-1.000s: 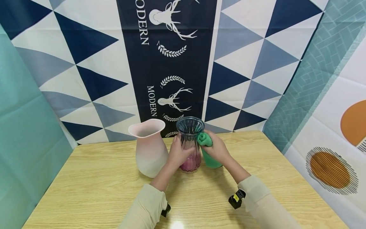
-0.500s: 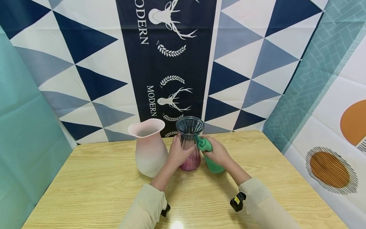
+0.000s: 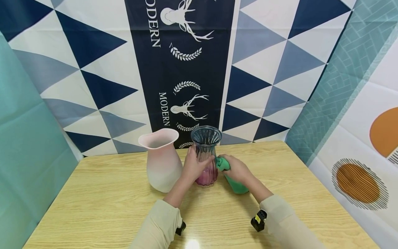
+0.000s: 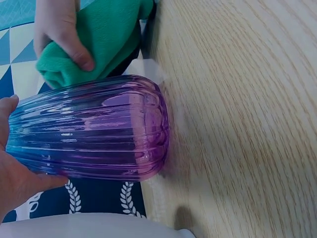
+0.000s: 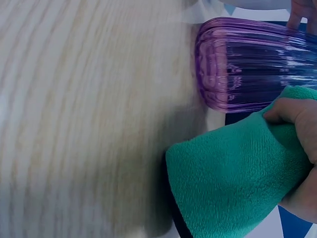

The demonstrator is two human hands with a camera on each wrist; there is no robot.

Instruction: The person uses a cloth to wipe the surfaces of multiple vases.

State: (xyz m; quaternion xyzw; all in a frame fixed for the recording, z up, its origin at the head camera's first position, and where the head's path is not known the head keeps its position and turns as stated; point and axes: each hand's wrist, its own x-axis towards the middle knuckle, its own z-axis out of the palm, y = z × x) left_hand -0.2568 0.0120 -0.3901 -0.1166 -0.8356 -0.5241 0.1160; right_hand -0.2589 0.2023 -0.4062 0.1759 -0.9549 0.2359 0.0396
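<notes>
A ribbed glass vase (image 3: 207,174), blue at its flared rim and pink-purple at the base, stands upright on the wooden table. My left hand (image 3: 193,166) grips its side, thumb and fingers spread around the upper body. To the right, my right hand (image 3: 237,169) holds a bunched green cloth (image 3: 237,186) against the vase's right side. In the right wrist view the cloth (image 5: 233,173) hangs below the fingers, its upper part meeting the glass vase (image 5: 247,67). The left wrist view shows the vase's base (image 4: 143,129) on the tabletop.
A frosted white vase (image 3: 164,169) with a pinkish wavy rim stands close to the left of the glass one. Behind the wooden table (image 3: 109,207) hangs a patterned cloth wall with triangles and a dark deer panel (image 3: 183,69).
My right hand has moved the green cloth down along the right side of the glass vase, from near the rim to mid-body. The left hand and both vases stay in place.
</notes>
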